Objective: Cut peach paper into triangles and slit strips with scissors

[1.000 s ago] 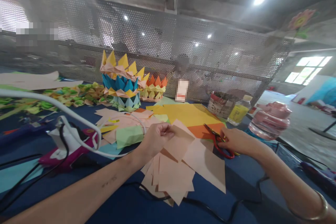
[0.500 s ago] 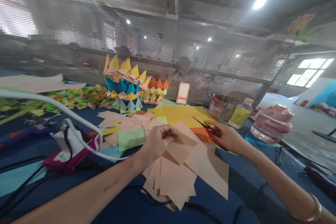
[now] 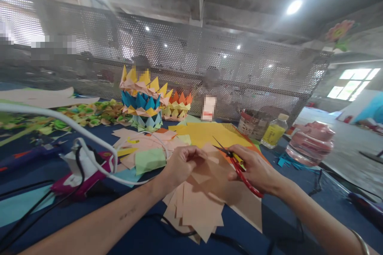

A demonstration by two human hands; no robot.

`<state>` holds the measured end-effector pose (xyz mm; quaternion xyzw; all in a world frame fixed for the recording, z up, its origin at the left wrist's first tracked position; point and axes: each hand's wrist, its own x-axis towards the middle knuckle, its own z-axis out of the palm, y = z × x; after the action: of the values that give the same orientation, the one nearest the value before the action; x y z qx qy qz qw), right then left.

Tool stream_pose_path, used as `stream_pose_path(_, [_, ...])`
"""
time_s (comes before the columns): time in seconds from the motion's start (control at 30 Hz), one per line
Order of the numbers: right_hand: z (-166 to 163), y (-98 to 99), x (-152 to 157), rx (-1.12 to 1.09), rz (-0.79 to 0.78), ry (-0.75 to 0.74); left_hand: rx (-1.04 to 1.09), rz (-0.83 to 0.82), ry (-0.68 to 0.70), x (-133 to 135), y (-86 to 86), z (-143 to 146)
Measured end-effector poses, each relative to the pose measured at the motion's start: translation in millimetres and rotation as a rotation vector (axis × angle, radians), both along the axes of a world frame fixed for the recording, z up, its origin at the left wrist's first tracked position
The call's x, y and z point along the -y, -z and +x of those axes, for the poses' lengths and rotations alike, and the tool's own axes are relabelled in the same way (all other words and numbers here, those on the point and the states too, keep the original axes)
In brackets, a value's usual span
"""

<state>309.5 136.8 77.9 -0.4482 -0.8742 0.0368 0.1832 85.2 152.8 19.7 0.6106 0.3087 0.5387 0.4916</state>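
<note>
My left hand (image 3: pixel 186 163) is closed, its thumb and fingers pinching a sheet of peach paper (image 3: pixel 214 171) above the pile. In my right hand (image 3: pixel 254 167) is a pair of scissors (image 3: pixel 241 173) with red handles and a yellow part near the pivot. Their dark blades are slightly apart and point up and left, above the paper. Beneath my hands lies a stack of peach paper squares (image 3: pixel 199 211), fanned unevenly on the dark blue tabletop. Yellow paper sheets (image 3: pixel 218 133) lie just behind.
Folded paper crowns (image 3: pixel 143 103) stand at the back, beside a heap of green paper pieces (image 3: pixel 89 113). A white cable (image 3: pixel 74 127) arches over a magenta and white device (image 3: pixel 80 175) at left. A bottle of yellow liquid (image 3: pixel 273 132) and a pink jug (image 3: pixel 311 143) stand at right.
My right hand has brought the scissors nearer and turned them, so the red handles show more. My left hand keeps its pinch on the paper, which has shifted slightly.
</note>
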Motion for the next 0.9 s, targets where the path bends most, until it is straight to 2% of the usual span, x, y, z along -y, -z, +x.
stream_pose_path(0.2, [-1.1, -0.5, 0.5, 0.088, 0.081, -0.03, -0.011, 0.028, 0.003, 2.2, -3.2, -0.2])
stream_pose_path(0.9, [-2.0, 5.2, 1.5, 0.113, 0.114, -0.062, -0.042, 0.014, 0.001, 4.9, -6.3, -1.9])
